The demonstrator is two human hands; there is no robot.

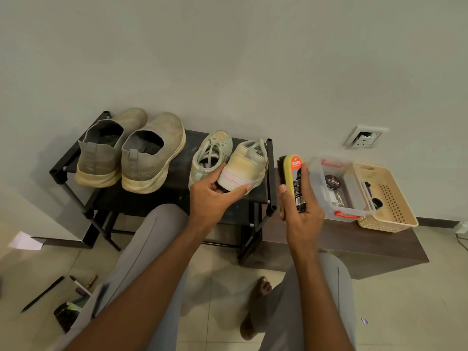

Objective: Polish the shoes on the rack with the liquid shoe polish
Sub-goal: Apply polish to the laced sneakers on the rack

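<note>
The left hand (212, 198) is gripping the heel of a small pale sneaker (247, 164), hiding part of its sole; the shoe is lying tilted at the rack's (270, 173) right end, its long axis pointing toward one o'clock. Its mate (210, 155) is sitting just beside it at nine o'clock. The right hand (302, 216) is holding a shoe brush (291, 178) upright, bristles facing left. At three o'clock a clear box (336, 211) is half-hiding a round tin (332, 182).
</note>
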